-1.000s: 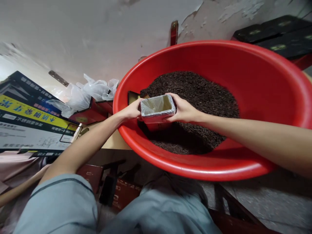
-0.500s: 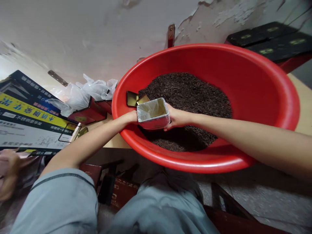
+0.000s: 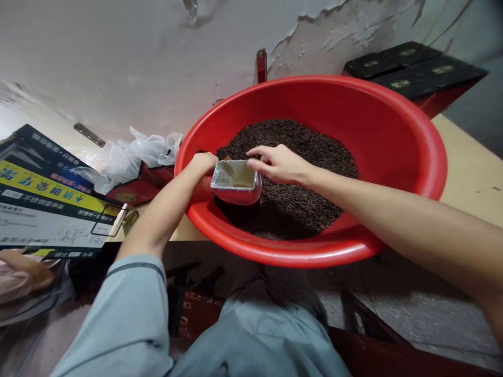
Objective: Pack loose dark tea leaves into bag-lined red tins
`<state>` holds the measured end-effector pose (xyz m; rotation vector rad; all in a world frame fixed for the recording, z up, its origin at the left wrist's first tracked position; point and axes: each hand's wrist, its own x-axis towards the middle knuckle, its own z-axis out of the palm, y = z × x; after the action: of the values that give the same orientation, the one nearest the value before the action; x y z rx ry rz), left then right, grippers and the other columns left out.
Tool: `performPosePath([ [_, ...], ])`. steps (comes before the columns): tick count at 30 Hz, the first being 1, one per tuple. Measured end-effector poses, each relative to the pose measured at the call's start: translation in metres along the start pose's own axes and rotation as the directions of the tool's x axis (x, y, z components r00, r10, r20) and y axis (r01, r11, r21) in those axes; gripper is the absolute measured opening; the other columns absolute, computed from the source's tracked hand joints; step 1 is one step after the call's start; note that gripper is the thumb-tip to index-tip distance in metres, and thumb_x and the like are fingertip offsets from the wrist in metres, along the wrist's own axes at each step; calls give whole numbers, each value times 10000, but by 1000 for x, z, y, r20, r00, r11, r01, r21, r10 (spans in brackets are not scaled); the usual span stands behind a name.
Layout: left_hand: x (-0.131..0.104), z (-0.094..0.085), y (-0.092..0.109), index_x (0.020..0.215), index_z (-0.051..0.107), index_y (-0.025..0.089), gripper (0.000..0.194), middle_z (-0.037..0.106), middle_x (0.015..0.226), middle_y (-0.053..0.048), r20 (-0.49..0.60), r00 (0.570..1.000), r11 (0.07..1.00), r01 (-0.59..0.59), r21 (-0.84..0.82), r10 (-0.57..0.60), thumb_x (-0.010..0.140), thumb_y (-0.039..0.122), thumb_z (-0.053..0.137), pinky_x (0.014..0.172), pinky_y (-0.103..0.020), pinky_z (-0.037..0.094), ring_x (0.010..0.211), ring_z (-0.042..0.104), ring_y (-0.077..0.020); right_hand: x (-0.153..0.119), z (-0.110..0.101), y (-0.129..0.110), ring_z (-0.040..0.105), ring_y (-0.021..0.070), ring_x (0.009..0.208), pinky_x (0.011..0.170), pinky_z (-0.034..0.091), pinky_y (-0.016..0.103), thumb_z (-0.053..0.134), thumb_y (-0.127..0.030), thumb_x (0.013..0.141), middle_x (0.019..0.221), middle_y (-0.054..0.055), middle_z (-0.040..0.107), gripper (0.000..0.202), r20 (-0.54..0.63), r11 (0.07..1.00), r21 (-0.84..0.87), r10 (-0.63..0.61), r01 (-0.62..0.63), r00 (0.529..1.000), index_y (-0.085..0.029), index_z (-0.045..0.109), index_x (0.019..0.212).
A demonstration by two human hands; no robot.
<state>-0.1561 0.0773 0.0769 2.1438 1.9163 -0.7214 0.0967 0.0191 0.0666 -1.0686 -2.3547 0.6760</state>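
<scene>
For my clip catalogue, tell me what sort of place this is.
Probably a makeshift workroom or storeroom: a large rounded red plastic basin holds dark loose shreds, black-topped rectangular red boxes stand beyond it, and the grey plaster wall is peeling.

Peeling grey wall (image 3: 129, 63), pale tabletop (image 3: 471, 167), dim floor (image 3: 444, 319).

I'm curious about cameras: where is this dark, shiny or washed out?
Head view: shadow on the near side of the dark material; head view: shine along the near rim of the red tub; head view: wall brightest at far left.
</scene>
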Motion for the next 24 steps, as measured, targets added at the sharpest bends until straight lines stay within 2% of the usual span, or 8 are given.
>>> performPosePath([
  [3, 0, -16, 8, 1224, 772, 99, 350, 809, 1170, -144, -18, 1000, 1000, -23, -21, 23, 915, 228, 670, 928, -325, 565, 1029, 747, -249, -8, 4, -8, 718, 234, 724, 727, 542, 342, 724, -496, 927, 807, 62, 770, 706, 138, 997, 26, 74, -78, 988, -133, 554, 1508],
  [5, -4, -17, 14, 1279, 756, 151, 369, 794, 1250, -96, -79, 993, 992, -96, -78, 90, 943, 230, 626, 925, -251, 547, 1082, 741, -214, -9, 5, -8, 707, 224, 677, 676, 541, 331, 747, -389, 892, 820, 60, 774, 714, 224, 983, 52, 160, -176, 961, -144, 519, 1522],
  [7, -6, -13, 17, 1255, 763, 157, 351, 792, 1256, -83, -172, 974, 979, -169, -115, 148, 953, 216, 594, 957, -231, 529, 1109, 733, -202, -7, 3, -4, 704, 219, 676, 668, 539, 319, 713, -262, 861, 849, 65, 781, 647, 245, 976, 30, 201, -215, 948, -153, 556, 1479],
  [11, -7, -5, 20, 1265, 740, 146, 350, 790, 1231, -92, -378, 888, 927, -341, -157, 263, 1000, 238, 531, 1030, -291, 515, 1099, 726, -206, 0, 0, 18, 725, 225, 839, 779, 526, 295, 649, -149, 804, 980, 81, 799, 654, 164, 998, -56, 36, -27, 986, -154, 603, 1456],
  [14, -5, -2, 25, 1275, 724, 148, 355, 791, 1202, -93, -438, 834, 875, -448, -184, 335, 1025, 272, 505, 1039, -322, 515, 1095, 725, -213, 6, 7, 40, 733, 222, 925, 840, 516, 293, 580, -125, 833, 1069, 77, 807, 571, 108, 998, -28, -58, 61, 992, -174, 667, 1395],
  [19, -2, 3, 39, 1323, 678, 134, 404, 773, 1232, -113, -373, 821, 833, -522, -185, 432, 1076, 325, 422, 1044, -340, 512, 1108, 724, -224, 9, 31, 68, 732, 253, 1052, 957, 533, 357, 568, -149, 871, 1154, 85, 805, 412, 11, 994, 100, -38, 36, 999, -165, 772, 1229],
  [21, 0, 6, 45, 1396, 621, 117, 446, 721, 1351, -145, -385, 799, 814, -554, -175, 461, 1087, 348, 398, 1087, -353, 489, 1214, 687, -239, 9, 36, 78, 701, 280, 1159, 1067, 505, 416, 592, -166, 882, 1242, 96, 782, 390, 1, 998, 41, -49, 49, 999, -191, 790, 1217],
  [24, 0, 12, 54, 1524, 490, 95, 549, 612, 1490, -203, -458, 738, 790, -603, -116, 496, 1082, 412, 418, 1139, -401, 453, 1352, 601, -278, 10, 34, 95, 634, 322, 1274, 1153, 459, 517, 595, -254, 951, 1370, 124, 712, 442, -86, 991, -131, 7, -18, 996, -231, 725, 1373],
])
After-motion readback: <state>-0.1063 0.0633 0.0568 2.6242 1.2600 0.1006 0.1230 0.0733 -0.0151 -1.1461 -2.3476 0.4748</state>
